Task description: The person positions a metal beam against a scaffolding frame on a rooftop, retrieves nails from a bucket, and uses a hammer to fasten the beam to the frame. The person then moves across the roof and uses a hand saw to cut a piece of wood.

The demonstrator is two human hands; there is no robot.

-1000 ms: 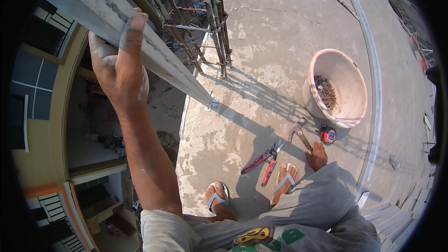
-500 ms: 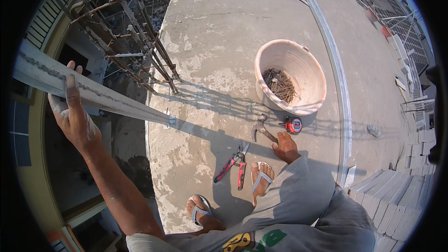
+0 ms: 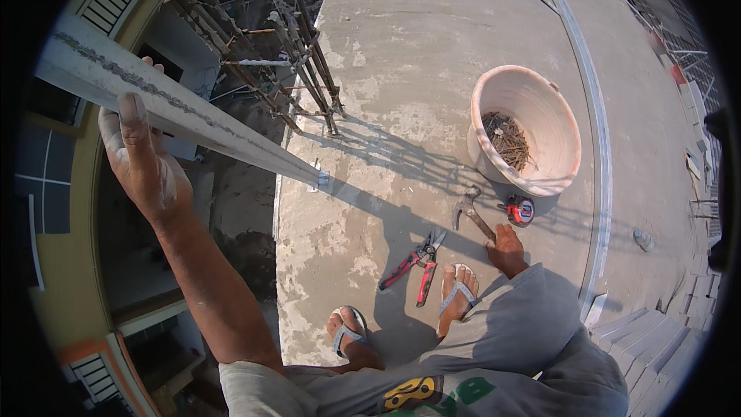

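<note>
Had the left hand [image 3: 150, 174] raised to the post [image 3: 224, 134], holding it between the thumb in front and the fingers behind; could not tell how tightly. Saw the post slanting across the view from the upper left down to the slab [image 3: 401, 46], near its left edge. Had the right hand [image 3: 507, 252] closed around the handle end of the hammer [image 3: 482, 224], low at the slab; could not tell whether resting or lifted. Noted the tape [image 3: 520, 210] just right of the hammer, near the bucket [image 3: 562, 131], and the cutters [image 3: 426, 255] to the left, with handles spread, near the sandalled feet [image 3: 456, 299].
</note>
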